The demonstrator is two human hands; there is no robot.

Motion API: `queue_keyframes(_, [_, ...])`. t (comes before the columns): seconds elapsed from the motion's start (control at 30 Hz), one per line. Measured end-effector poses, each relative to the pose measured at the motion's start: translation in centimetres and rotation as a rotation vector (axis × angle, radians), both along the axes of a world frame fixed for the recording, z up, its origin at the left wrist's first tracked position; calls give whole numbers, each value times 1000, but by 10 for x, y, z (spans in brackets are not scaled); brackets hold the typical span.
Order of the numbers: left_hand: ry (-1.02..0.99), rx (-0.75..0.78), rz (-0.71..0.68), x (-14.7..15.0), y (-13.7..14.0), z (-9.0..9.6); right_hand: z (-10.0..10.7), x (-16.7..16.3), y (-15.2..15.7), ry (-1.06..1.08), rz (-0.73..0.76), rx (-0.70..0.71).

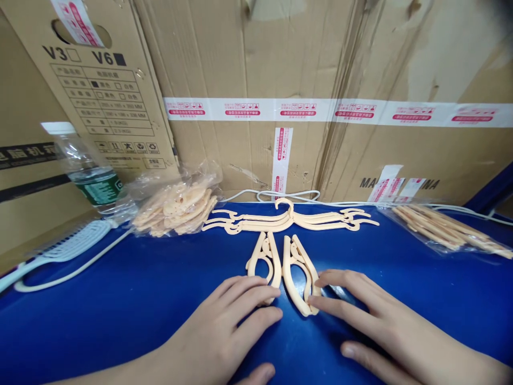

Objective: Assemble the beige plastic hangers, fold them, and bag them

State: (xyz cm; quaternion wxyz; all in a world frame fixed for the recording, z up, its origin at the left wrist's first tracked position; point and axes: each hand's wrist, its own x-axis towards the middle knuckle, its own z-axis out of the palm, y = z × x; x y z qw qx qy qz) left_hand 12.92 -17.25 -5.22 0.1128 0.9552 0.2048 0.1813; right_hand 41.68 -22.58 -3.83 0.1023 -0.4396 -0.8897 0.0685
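Note:
Two folded cream plastic hangers lie side by side on the blue table. My left hand [230, 318] rests its fingertips on the near end of the left folded hanger [276, 262], hiding part of it. Against the outer edge of the right folded hanger [290, 283], two fingertips of my right hand [374, 310] are touching; its thumb is held apart. Both hands have their fingers stretched out and are not wrapped round anything. Just behind, a group of unfolded cream hangers [264, 222] lies with arms spread, one hook [284, 201] pointing to the back.
At back left are a clear bag of flat cream pieces [180, 206], a water bottle [94, 176] and a pale hairbrush [76, 240]. A bag of cream strips [444, 227] lies back right. A white cable [340, 203] runs before the cardboard boxes [248, 64].

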Motion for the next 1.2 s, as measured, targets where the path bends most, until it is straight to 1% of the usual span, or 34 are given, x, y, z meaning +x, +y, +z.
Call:
queue_keyframes(0.2, [-31, 7, -2, 0, 1, -4, -5, 1, -1, -12, 29, 21])
queue_keyframes(0.4, [55, 44, -3, 2, 1, 3, -5, 2, -1, -56, 40, 45])
queue_keyframes(0.57, [123, 79, -17, 4, 2, 6, -2, 2, 0, -70, 40, 55])
queue_keyframes(0.8, [85, 57, -25, 4, 0, 11, 0, -1, 0, -78, 50, 67])
queue_keyframes(0.87, [31, 17, -16, 3, -1, 11, 0, -1, 0, -55, 46, 82])
queue_keyframes(0.93, [-54, -59, 22, 3, 1, 8, -1, 0, 1, -23, 22, 100])
queue_keyframes(1.1, [-317, -325, 268, 0, 16, -2, -10, 11, 11, 118, -120, 136])
queue_keyframes(1.2, [-382, -473, 362, -1, 25, -7, -18, 21, 20, 246, -207, 131])
